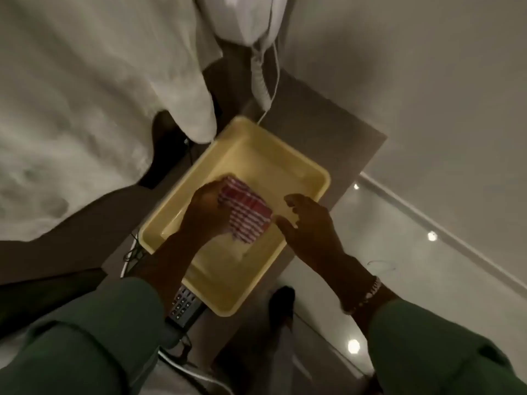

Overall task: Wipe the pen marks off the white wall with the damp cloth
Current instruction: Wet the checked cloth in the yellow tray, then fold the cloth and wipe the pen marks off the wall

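Observation:
A red-and-white striped cloth (246, 213) lies folded in a shallow yellow tray (288, 155) that holds some water. My left hand (204, 212) grips the cloth's left edge. Just to the right of the cloth, my right hand (306, 223) hovers over the tray with its fingers spread, a fingertip near the cloth's right corner. The white wall (427, 89) rises on the right. A faint pen scribble (380, 266) shows low down on the right, on a glossy surface.
The tray sits on a grey bedside top (322, 121). A white bed cover (85, 109) fills the left. A white handset with a cord (261, 75) hangs above the tray. A keypad device (182, 305) and cables lie below the tray.

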